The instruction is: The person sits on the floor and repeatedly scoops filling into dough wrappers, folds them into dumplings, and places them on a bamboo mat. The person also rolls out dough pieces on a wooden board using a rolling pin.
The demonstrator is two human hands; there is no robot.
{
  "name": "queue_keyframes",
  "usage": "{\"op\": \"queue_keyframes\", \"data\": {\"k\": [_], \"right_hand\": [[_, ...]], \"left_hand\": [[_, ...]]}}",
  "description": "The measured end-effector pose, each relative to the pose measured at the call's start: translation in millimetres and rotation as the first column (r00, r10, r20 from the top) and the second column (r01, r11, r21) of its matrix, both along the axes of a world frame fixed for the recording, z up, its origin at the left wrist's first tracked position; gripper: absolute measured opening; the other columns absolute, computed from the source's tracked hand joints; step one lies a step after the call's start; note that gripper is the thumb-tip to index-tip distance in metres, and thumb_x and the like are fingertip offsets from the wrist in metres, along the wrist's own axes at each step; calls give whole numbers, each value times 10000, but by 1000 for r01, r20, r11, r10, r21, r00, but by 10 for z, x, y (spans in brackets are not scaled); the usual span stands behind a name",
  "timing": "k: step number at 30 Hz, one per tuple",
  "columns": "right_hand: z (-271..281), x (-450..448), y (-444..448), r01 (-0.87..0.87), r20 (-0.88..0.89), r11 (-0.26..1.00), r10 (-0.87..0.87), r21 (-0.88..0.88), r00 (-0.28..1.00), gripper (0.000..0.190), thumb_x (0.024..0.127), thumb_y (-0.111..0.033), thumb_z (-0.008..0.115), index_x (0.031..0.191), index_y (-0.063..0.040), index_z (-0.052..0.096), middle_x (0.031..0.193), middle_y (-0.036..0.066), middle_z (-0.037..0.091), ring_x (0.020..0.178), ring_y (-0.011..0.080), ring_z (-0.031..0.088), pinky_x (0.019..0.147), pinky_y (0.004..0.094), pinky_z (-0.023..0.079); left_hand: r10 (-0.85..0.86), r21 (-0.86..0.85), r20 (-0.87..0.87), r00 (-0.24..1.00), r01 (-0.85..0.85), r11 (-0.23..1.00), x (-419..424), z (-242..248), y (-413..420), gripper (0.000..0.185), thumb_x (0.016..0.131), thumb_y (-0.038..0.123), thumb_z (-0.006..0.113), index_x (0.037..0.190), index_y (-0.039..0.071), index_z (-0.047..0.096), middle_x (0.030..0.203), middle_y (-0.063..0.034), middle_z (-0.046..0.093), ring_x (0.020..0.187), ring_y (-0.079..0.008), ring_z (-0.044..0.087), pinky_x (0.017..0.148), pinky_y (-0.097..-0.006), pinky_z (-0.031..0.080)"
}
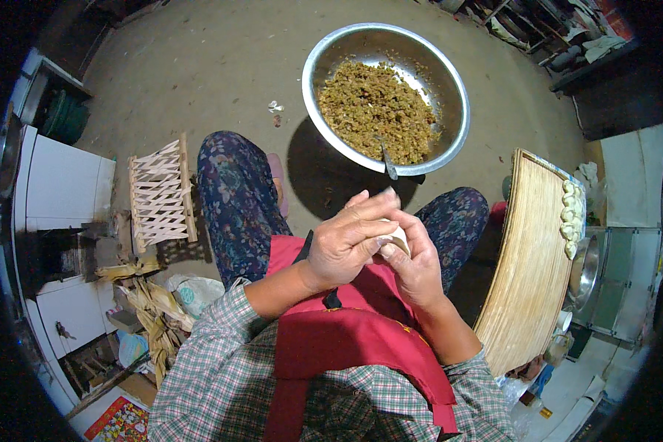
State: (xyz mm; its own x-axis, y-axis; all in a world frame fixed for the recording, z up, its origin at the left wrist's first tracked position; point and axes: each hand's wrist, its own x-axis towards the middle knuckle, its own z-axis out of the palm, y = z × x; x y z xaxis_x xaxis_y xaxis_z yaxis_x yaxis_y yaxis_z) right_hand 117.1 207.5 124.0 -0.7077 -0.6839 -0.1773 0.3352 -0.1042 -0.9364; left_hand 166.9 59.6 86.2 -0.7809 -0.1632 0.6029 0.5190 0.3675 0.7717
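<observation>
Both my hands meet over my lap, above a red apron. My left hand point(345, 243) lies against one side of a pale dough wrapper point(396, 236), its fingers spread across the top. My right hand point(420, 257) grips the other side, thumb on the near edge. What lies inside the dough is hidden by the fingers. Just beyond stands a large steel basin point(312, 94) with chopped greenish-brown filling point(375, 110). A metal spoon point(388, 157) rests in it, handle over the near rim. On the right, a row of white dumplings point(571, 218) lies along the far edge of a slatted tray point(530, 248).
A folding wooden stool point(160, 193) with woven straps stands on the floor to the left. Dry corn husks point(157, 326) and a whitish bag point(196, 293) lie near a white-tiled stove point(63, 185). Another metal bowl point(585, 271) is beyond the tray.
</observation>
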Motion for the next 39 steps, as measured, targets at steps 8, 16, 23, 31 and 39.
{"op": "queue_keyframes", "data": {"k": [8,16,23,31,39], "right_hand": [[70,-105,33,389,-915,884,95,259,393,333,692,-71,724,1019,-75,664,1111,144,596,952,277,584,837,339,457],[-10,-248,-1,146,-910,983,43,113,413,175,713,-54,719,880,-73,670,999,91,663,1075,270,579,957,438,384],[62,-267,6,45,-844,994,62,101,533,176,774,-80,673,949,-60,660,1044,104,657,1146,281,545,1012,457,333],[54,-186,-101,136,-739,990,-70,30,670,230,782,-53,647,1011,-72,653,1086,106,644,1133,277,553,1017,444,333],[-52,-324,-52,14,-858,995,82,103,507,265,810,-61,620,1074,-35,630,1157,129,609,1176,285,518,1026,438,321]], "left_hand": [[-517,775,315,796,99,624,163,-61,140,602,803,101,687,1326,40,395,1167,-49,517,1061,-122,499,900,-284,433],[-461,685,377,804,93,722,170,-45,133,523,799,71,689,1263,30,450,1111,-40,562,1026,-111,527,889,-273,439],[-594,887,214,775,101,451,182,-36,176,492,824,39,650,1266,44,434,1119,-30,547,1047,-101,523,914,-265,440],[-600,967,155,785,4,254,184,75,187,474,832,54,640,1252,51,422,1095,-27,547,1043,-109,532,910,-254,444],[-566,982,134,814,-34,184,164,26,231,500,806,21,650,1256,53,433,1098,-31,554,1008,-113,555,882,-261,473]]}}
